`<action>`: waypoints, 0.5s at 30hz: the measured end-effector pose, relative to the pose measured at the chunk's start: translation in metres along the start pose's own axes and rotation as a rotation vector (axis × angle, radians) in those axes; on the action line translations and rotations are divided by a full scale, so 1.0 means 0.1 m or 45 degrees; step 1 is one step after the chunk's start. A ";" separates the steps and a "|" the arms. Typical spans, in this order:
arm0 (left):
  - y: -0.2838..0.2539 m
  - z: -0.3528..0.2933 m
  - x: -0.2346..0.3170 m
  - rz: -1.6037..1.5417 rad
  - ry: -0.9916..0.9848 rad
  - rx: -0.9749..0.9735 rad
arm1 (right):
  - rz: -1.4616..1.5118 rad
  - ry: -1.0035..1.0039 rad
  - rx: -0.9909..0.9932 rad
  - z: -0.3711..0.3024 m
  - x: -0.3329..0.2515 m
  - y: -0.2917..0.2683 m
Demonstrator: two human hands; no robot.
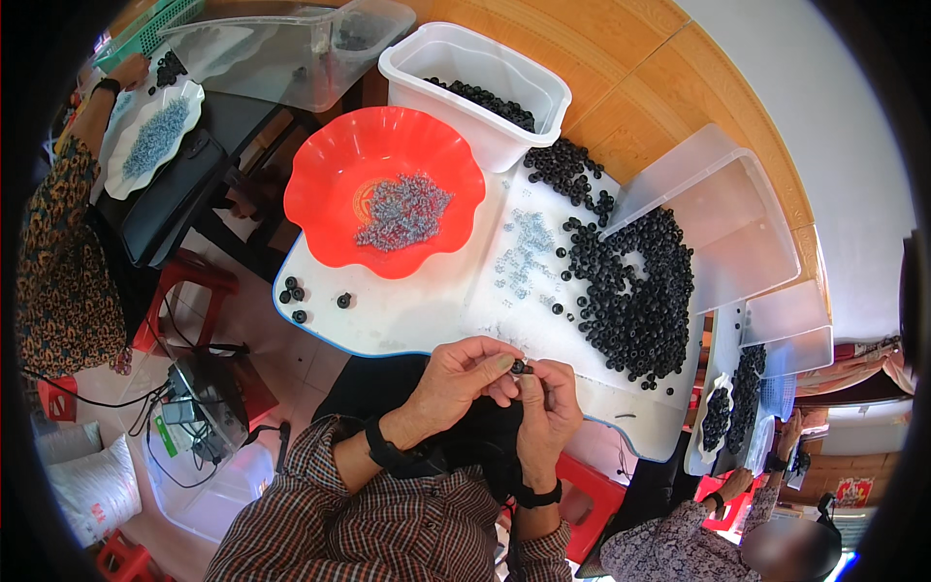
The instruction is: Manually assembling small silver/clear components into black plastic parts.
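Observation:
My left hand (pixel 464 376) and my right hand (pixel 549 407) meet at the near edge of a white table (pixel 407 320), fingertips pinched together around a small black ring (pixel 519 367). A large heap of the same black rings (pixel 635 286) lies on the table just beyond my right hand. A patch of small grey-clear pieces (pixel 524 250) is spread out left of that heap. A red scalloped bowl (pixel 320 184) holding more grey pieces stands farther left. Both wrists wear dark bands.
A white tub (pixel 543 92) with black rings stands behind the bowl. Clear bins (pixel 737 223) lie at the right, and another clear bin (pixel 281 58) at the back left. A few black rings (pixel 294 291) sit alone near the table's left edge. Other people work at both sides.

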State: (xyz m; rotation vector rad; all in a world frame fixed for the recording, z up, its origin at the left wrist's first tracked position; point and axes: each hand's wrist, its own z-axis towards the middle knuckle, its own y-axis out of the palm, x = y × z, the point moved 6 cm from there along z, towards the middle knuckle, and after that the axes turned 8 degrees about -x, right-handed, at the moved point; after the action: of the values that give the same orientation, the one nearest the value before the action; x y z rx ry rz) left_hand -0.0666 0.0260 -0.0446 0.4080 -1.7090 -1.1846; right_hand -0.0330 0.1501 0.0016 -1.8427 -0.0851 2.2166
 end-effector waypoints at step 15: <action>0.00 0.02 -0.04 -0.129 -0.049 -0.052 | 0.181 0.060 0.024 -0.02 0.01 0.00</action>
State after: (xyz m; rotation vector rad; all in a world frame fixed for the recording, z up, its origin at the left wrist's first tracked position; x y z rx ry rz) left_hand -0.0660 0.0298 -0.0469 0.4543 -1.7109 -1.3056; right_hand -0.0311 0.1500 0.0004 -1.9454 0.0778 2.2562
